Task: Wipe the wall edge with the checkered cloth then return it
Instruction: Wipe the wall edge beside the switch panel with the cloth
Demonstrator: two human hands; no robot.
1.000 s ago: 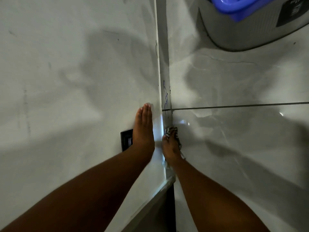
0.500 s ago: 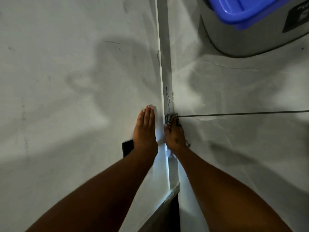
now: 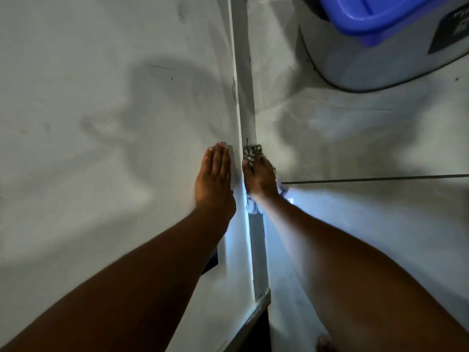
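The wall edge (image 3: 245, 102) runs as a narrow pale vertical strip down the middle of the head view. My right hand (image 3: 260, 177) presses the black-and-white checkered cloth (image 3: 252, 153) against that strip; the cloth sticks out past my fingertips and a pale bit hangs below my wrist. My left hand (image 3: 214, 179) lies flat, fingers together, on the white wall face just left of the edge, holding nothing.
A grey appliance (image 3: 375, 64) with a blue plastic tub (image 3: 380, 16) on it stands at the top right. A dark grout line (image 3: 380, 179) crosses the glossy floor tiles to the right. A black wall plate (image 3: 212, 262) peeks out under my left forearm.
My right hand has slid the cloth further along the wall edge, past the grout line. My left hand stays flat on the wall beside it.
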